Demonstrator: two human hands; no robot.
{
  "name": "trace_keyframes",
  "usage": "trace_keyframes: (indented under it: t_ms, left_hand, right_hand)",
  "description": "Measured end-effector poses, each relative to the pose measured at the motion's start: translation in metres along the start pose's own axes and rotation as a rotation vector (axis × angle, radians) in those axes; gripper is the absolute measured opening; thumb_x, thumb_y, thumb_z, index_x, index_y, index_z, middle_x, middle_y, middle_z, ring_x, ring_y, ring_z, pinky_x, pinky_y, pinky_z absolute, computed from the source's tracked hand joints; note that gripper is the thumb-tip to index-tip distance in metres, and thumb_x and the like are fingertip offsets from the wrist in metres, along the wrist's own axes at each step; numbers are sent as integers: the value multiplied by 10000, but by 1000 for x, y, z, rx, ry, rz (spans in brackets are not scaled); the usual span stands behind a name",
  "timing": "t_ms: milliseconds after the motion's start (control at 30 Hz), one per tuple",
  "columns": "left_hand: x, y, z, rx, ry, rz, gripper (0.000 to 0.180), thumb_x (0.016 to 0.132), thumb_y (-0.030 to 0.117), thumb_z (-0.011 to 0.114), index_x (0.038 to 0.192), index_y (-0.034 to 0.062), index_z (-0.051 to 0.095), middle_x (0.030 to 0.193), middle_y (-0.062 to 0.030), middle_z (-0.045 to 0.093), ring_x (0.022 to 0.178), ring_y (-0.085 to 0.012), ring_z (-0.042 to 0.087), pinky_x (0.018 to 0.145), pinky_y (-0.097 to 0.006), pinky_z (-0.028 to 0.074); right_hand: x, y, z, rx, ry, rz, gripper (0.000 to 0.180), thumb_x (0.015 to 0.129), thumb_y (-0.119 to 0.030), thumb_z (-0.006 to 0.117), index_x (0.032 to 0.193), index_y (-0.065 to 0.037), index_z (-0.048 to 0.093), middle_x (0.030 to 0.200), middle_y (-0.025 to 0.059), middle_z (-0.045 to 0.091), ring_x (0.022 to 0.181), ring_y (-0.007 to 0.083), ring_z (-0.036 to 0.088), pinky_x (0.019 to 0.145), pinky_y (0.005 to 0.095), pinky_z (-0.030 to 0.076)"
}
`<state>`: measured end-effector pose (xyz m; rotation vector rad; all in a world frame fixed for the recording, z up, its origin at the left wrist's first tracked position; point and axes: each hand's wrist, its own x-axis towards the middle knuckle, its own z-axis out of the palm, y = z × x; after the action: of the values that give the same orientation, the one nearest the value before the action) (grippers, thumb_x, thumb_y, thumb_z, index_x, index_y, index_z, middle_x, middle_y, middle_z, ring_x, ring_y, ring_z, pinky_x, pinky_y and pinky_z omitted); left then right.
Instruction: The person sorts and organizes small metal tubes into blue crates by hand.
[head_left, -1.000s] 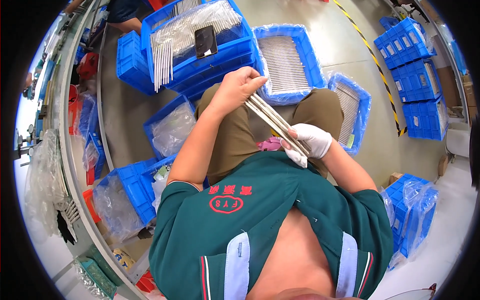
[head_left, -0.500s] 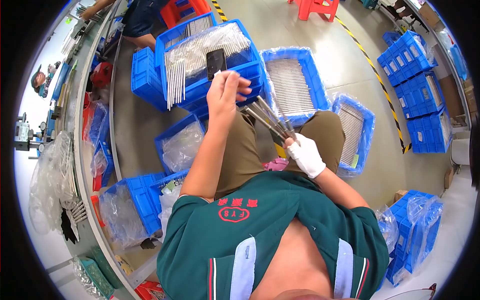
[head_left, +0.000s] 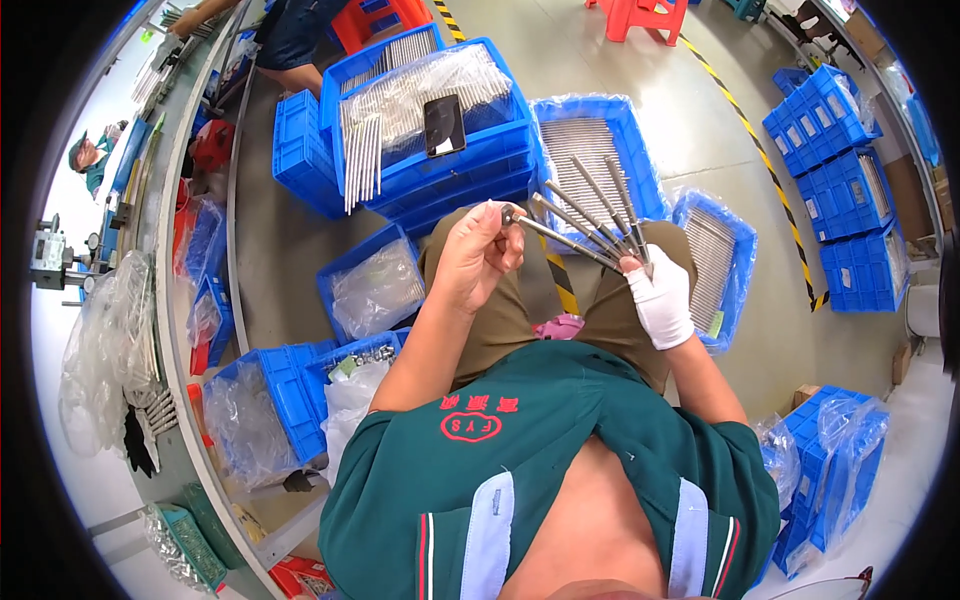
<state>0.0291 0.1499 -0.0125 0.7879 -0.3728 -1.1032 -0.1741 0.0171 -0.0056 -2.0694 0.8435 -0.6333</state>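
Note:
My right hand (head_left: pixel 663 303), in a white glove with bare fingertips, is closed round several slim metal rods (head_left: pixel 590 215) that fan out away from me. One of these rods points left toward my bare left hand (head_left: pixel 478 258). At that rod's tip, my left thumb and fingers pinch a small dark round piece (head_left: pixel 508 214). Whether the piece sits on the rod's end or only touches it, I cannot tell. Both hands are above my lap. Beyond them stands a blue crate (head_left: pixel 643 150) lined with plastic film, with rows of similar rods inside.
A dark phone (head_left: pixel 443 125) lies on film-covered rods atop stacked blue crates (head_left: pixel 490 150). Another rod-filled crate (head_left: pixel 745 255) stands right. Film-filled bins (head_left: pixel 325 290) are at left, beside a long workbench (head_left: pixel 172 300). A co-worker's leg (head_left: pixel 300 78) shows at the far left.
My left hand has come down from near the phone and now pinches a dark round piece at one rod's tip. The rods in my right hand have fanned apart and shifted slightly right.

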Motion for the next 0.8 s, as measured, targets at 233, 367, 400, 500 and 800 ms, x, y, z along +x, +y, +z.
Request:
trace_keyframes:
  t_ms: [233, 367, 400, 500, 800]
  left_hand:
    - [0, -4, -4, 68, -28, -5, 320, 904, 314, 502, 988, 8, 550, 669, -69, 562, 524, -114, 468, 501, -247, 350]
    - [-2, -1, -7, 70, -53, -12, 297, 881, 279, 550, 992, 3, 551, 710, -81, 590, 547, -124, 501, 524, -242, 388]
    - [-3, 0, -5, 175, -29, 14, 287, 868, 258, 571, 996, 2, 552, 734, -89, 602, 569, -132, 525, 542, -241, 413]
    - [-5, -1, -7, 193, -67, 35, 270, 842, 208, 609, 1003, -2, 552, 780, -106, 620, 620, -151, 568, 580, -246, 462]
    - [-18, -22, 27, 324, -95, 21, 269, 793, 96, 648, 1010, -34, 556, 862, -106, 615, 732, -169, 620, 625, -265, 506]
  right_hand:
    - [-2, -9, -10, -96, -11, -45, 94, 811, -151, 601, 813, -58, 601, 611, 112, 561, 526, 249, 541, 507, 318, 414]
    - [-2, -17, -15, -187, 15, -138, 97, 810, -158, 611, 813, -62, 601, 587, 106, 552, 526, 249, 554, 503, 326, 416]
    - [-2, -19, -17, -238, 19, -171, 98, 811, -162, 613, 816, -65, 603, 579, 106, 547, 526, 249, 557, 500, 328, 415]
    - [-3, -29, -21, -154, -26, -96, 107, 817, -173, 610, 829, -66, 604, 583, 109, 544, 513, 247, 551, 494, 325, 416]
    - [-2, -21, 1, 15, -10, -52, 122, 820, -164, 607, 859, -49, 595, 633, 112, 576, 549, 221, 573, 522, 305, 437]
